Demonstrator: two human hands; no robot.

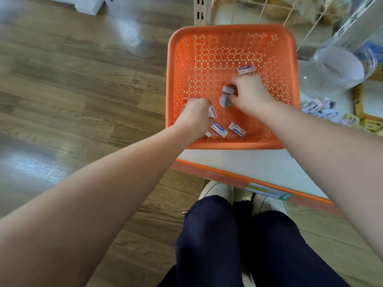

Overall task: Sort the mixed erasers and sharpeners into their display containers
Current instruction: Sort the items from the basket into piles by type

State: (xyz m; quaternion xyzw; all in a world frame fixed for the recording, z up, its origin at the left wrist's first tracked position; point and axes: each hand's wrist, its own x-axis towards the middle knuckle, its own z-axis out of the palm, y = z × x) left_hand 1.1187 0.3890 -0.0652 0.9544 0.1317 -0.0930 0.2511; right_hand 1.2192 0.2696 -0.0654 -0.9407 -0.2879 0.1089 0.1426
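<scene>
Floor (72, 90) open left; shelf-edge basket (232, 29), left hand (194, 114), right hand (248, 94) pinching erasers (226, 98)

Soft, even daylight, pale glare patches on the wooden floor (68, 83), slight motion blur, wide-angle bending at edges.

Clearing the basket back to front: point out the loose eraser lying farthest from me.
The eraser just beyond the right hand, alone; the other loose ones lie near the front rim.

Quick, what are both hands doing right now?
Left hand: curled, holding an eraser.
Right hand: curled, holding a few erasers.
</scene>
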